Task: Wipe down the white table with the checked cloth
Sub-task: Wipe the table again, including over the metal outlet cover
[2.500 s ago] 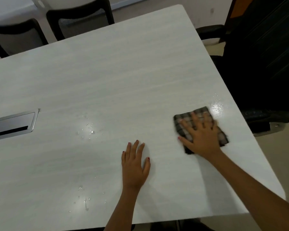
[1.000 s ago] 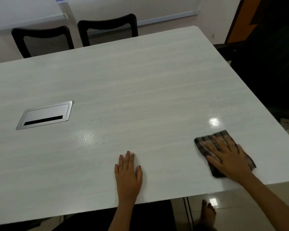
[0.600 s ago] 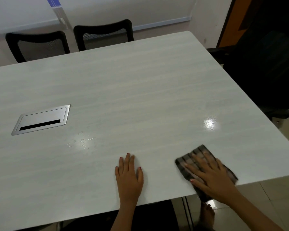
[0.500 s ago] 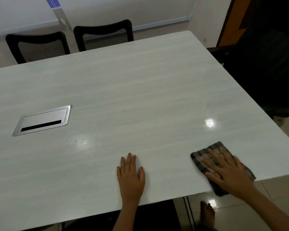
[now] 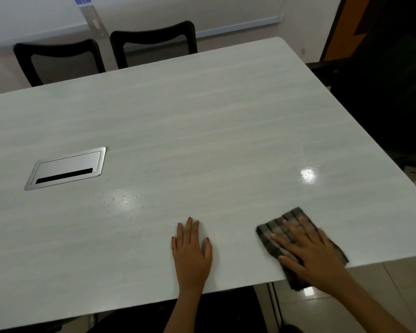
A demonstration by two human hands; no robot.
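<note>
The white table (image 5: 202,131) fills most of the view. A folded dark checked cloth (image 5: 276,227) lies at the table's near edge on the right, with its near corner hanging over the edge. My right hand (image 5: 308,253) presses flat on the cloth with fingers spread straight. My left hand (image 5: 191,251) rests flat on the bare table near the front edge, left of the cloth, and holds nothing. A patch of water droplets (image 5: 124,203) sits on the table left of my left hand.
A metal cable hatch (image 5: 66,168) is set into the table at the left. Two black chairs (image 5: 151,43) stand at the far side. A black office chair (image 5: 389,92) stands close to the table's right edge. A wet shine (image 5: 309,175) shows beyond the cloth.
My right hand has slid the cloth back and forth along the near right edge, now a little left of half a second ago. My left hand has stayed flat in place.
</note>
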